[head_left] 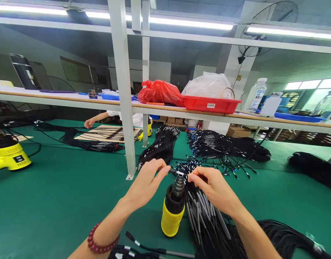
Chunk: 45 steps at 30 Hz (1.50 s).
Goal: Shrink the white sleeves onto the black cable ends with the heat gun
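Note:
A black cable with a white sleeve (pixel 179 173) is stretched level between my two hands, just over the nozzle of an upright yellow heat gun (pixel 171 216). My left hand (pixel 149 180) pinches its left end between thumb and fingers. On the other side, my right hand (pixel 212 185) pinches the cable with the fingertips. Whether the sleeve touches the nozzle, I cannot tell. Under and beside my right hand lies a thick bundle of black cables with grey sleeves (pixel 201 216). Several more cables (pixel 149 250) lie at the front edge of the view.
Cable bundles (pixel 224 144) lie across the green table (pixel 81 201). Another yellow heat gun (pixel 13 153) is at left. A white post (pixel 124 90) rises mid-table beneath a shelf carrying a red tray (pixel 212 104). Across the table, another person's hand (pixel 92 122) is near a wooden board (pixel 100 133).

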Tool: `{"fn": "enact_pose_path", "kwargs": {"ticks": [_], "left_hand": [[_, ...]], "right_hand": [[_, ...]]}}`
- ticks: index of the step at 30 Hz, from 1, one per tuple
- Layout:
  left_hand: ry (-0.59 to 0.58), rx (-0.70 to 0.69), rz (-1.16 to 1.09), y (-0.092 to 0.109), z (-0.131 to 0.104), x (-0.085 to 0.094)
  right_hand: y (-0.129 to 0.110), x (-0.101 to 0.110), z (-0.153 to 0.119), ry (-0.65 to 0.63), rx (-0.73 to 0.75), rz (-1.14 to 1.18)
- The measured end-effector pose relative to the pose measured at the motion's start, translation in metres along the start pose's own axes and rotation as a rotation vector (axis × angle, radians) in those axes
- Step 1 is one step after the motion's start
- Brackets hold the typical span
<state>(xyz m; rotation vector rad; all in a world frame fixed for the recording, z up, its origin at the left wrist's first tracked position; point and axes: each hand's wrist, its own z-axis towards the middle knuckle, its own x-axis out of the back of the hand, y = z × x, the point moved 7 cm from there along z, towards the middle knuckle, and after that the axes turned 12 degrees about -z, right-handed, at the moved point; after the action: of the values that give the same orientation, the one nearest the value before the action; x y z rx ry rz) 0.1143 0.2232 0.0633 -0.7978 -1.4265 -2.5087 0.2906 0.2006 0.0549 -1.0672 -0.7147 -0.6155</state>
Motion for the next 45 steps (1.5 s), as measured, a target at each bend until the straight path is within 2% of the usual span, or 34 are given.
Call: {"fn": "enact_pose_path", "kwargs": {"ticks": [4,11,17,20,27,29,31,33,35,39,42,45], "left_hand": [[0.001,0.025,0.031,-0.001,0.001,0.001],[0.035,-0.017,-0.061,0.000,0.000,0.004],[0.009,0.015,0.026,0.001,-0.001,0.002],[0.003,0.028,0.001,0.001,-0.002,0.003],[0.040,-0.025,-0.099,0.002,-0.002,0.004],[0.057,-0.003,-0.101,0.000,-0.003,0.006],[0.059,0.031,-0.087,-0.007,-0.006,0.009],[0.000,0.067,-0.041,-0.018,-0.014,0.008],[-0.110,0.122,0.037,-0.039,-0.029,0.001],[-0.368,0.350,0.202,-0.106,-0.082,-0.027],[-0.582,0.518,0.224,-0.150,-0.129,-0.058],[-0.707,0.581,0.251,-0.170,-0.159,-0.079]], "right_hand": [[-0.005,-0.002,-0.002,-0.042,0.034,-0.049],[-0.001,-0.003,0.001,0.041,0.027,0.070],[-0.012,-0.005,-0.005,-0.060,0.075,-0.046],[-0.011,-0.003,-0.005,-0.048,0.067,-0.024],[0.000,-0.001,0.002,0.055,0.018,0.118],[0.011,0.002,0.006,0.096,-0.017,0.136],[0.033,0.007,0.011,0.157,-0.080,0.128],[0.066,0.010,0.013,0.202,-0.169,0.038],[0.103,0.006,0.010,0.169,-0.282,-0.162],[0.161,-0.015,-0.019,0.137,-0.414,-0.281],[0.179,-0.040,-0.043,0.050,-0.396,-0.266],[0.182,-0.056,-0.057,-0.064,-0.344,-0.224]]}}
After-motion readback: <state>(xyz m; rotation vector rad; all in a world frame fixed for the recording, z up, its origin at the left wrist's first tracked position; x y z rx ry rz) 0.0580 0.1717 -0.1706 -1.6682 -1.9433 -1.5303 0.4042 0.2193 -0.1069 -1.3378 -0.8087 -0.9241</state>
